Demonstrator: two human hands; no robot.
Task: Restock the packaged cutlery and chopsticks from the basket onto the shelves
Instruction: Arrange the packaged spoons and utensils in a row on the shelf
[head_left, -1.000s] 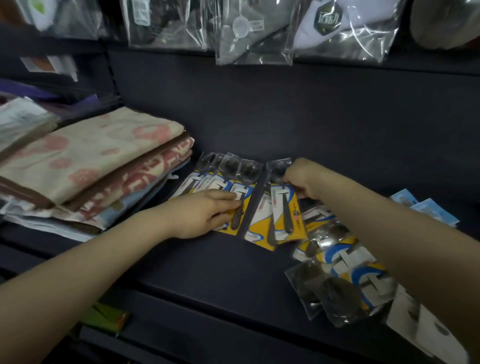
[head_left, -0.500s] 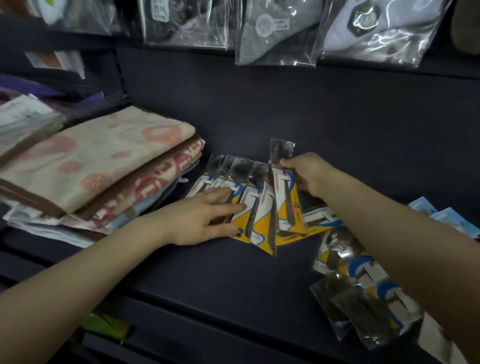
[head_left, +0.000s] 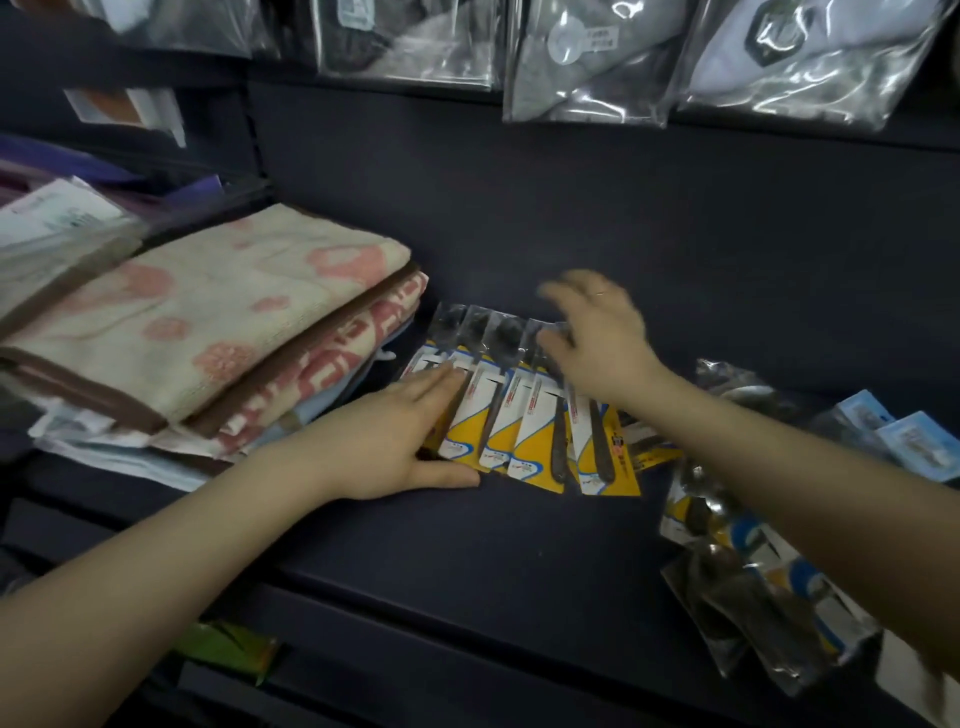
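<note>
Currently: fanned spoon packets (head_left: 519, 410) on dark shelf (head_left: 467, 545); left hand (head_left: 400, 441) flat, pressing their left edge; right hand (head_left: 597, 338) blurred above, fingers spread, grasping nothing; folded towels (head_left: 208, 322) leftward.

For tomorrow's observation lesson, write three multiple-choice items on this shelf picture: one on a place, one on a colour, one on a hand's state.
1. Where is the folded towel stack relative to the row of spoon packs?
A left
B right
C on top

2. What colour is the lower part of the spoon pack cards?
A green
B yellow
C pink

3. What is the left hand doing?
A gripping a towel
B hanging idle off the shelf
C resting flat on the packs

Answers: 1 A, the towels lie left of the row; 2 B, the cards' lower ends are yellow; 3 C, its straight fingers lie on the leftmost packs.
</note>
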